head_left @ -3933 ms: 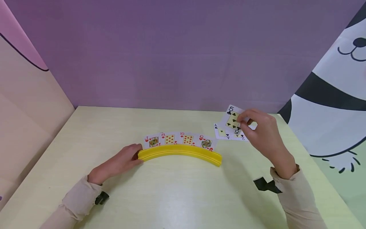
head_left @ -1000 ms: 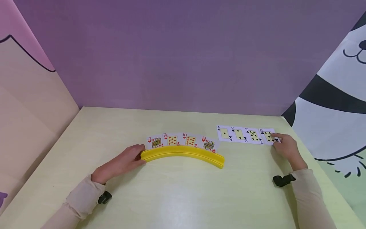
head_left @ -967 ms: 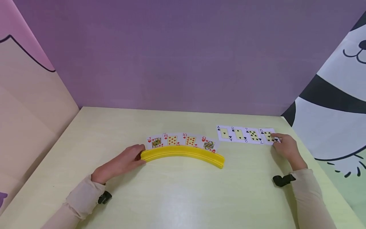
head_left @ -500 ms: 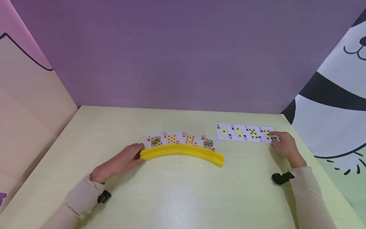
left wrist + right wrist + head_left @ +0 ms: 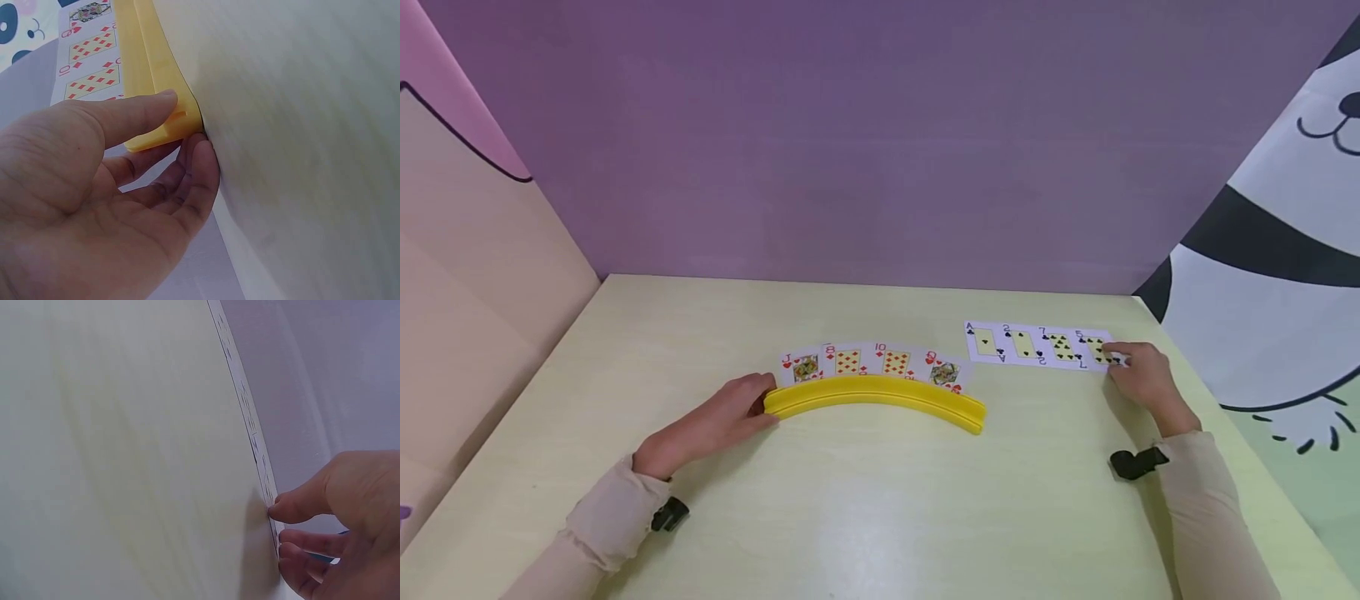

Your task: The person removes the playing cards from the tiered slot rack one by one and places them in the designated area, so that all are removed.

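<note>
My left hand (image 5: 715, 421) grips the left end of a curved yellow playing card holder (image 5: 876, 390), thumb on one side and fingers around the other, as the left wrist view shows. Upright in it stand a jack of hearts (image 5: 805, 367), an eight of diamonds (image 5: 847, 361), a ten of diamonds (image 5: 896, 362) and a queen of hearts (image 5: 944, 373). Beyond, laid flat in a row, are a black ace (image 5: 984, 342), two (image 5: 1022, 343), seven (image 5: 1061, 346) and five of clubs (image 5: 1092, 347). My right hand (image 5: 1146, 379) touches the five with its fingertips, covering its right part.
The pale wooden table (image 5: 850, 517) ends at a purple backdrop (image 5: 865, 150) behind the cards. Printed side panels, one with a panda-like drawing (image 5: 1262, 325), border it left and right. Small black cameras (image 5: 1138, 463) sit on both sleeves.
Several seconds ago my right hand held the five of clubs raised over the other black cards. The five now lies flat at the row's right end. Over the last second both hands stay still.
</note>
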